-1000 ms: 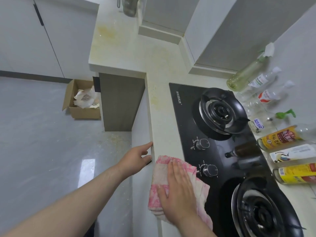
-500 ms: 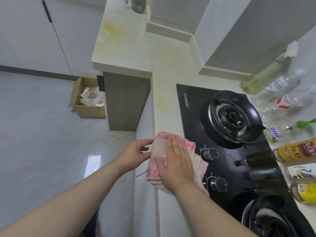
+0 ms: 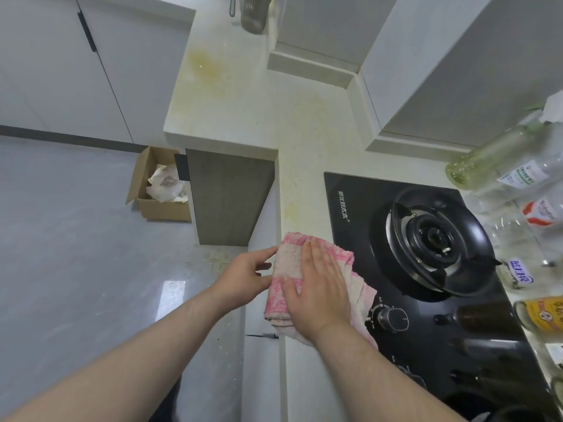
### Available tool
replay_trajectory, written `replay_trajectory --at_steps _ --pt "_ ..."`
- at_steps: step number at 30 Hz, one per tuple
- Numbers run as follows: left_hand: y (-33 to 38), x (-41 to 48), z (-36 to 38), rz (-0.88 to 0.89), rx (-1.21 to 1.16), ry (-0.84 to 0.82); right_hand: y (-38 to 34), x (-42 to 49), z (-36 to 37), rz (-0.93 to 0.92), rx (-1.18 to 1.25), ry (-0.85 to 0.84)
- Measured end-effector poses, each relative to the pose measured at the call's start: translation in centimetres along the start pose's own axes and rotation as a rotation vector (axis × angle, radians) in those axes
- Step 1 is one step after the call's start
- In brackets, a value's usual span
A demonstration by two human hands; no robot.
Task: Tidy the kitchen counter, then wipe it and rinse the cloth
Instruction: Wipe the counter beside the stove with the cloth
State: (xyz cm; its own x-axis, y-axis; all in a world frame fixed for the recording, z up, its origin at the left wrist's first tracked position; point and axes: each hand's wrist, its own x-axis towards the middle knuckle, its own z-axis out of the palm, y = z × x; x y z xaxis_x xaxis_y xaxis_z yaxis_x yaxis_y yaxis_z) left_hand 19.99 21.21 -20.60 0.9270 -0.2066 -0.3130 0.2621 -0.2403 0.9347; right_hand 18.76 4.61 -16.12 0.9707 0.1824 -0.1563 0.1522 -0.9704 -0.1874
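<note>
Pressing flat on the pink-and-white cloth (image 3: 307, 278), the right hand (image 3: 316, 287) lies palm down, its fingers (image 3: 310, 257) extended together and not gripping. Head view: the cloth sits bunched on the front strip of the pale desk (image 3: 304, 166), just left of the black gas hob (image 3: 426, 300), with one corner overlapping the hob's edge near a control knob (image 3: 391, 318). The left hand (image 3: 243, 277) is at the cloth's left edge, over the desk's front lip; thumb and fingertips touch the fabric, slightly apart, and a firm pinch cannot be confirmed. Yellowish stains mark the desk further back. Bottles (image 3: 493, 153) line the wall right of the hob. On the floor, an open cardboard box (image 3: 158, 205) holds crumpled paper.
</note>
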Motion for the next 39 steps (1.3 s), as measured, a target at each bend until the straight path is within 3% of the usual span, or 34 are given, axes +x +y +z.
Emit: replay_trajectory --at_steps 23,29,39 --pt "2.8 9.9 -5.8 0.007 -0.063 0.04 -1.0 11.0 -1.5 0.012 -0.015 -0.004" --pt "3.9 12.3 -7.5 -0.005 -0.089 -0.1 -1.1 13.5 -2.0 0.018 -0.027 -0.01" --pt "4.6 13.3 -9.0 0.034 -0.249 -0.175 -1.3 17.3 -2.6 0.02 -0.044 -0.011"
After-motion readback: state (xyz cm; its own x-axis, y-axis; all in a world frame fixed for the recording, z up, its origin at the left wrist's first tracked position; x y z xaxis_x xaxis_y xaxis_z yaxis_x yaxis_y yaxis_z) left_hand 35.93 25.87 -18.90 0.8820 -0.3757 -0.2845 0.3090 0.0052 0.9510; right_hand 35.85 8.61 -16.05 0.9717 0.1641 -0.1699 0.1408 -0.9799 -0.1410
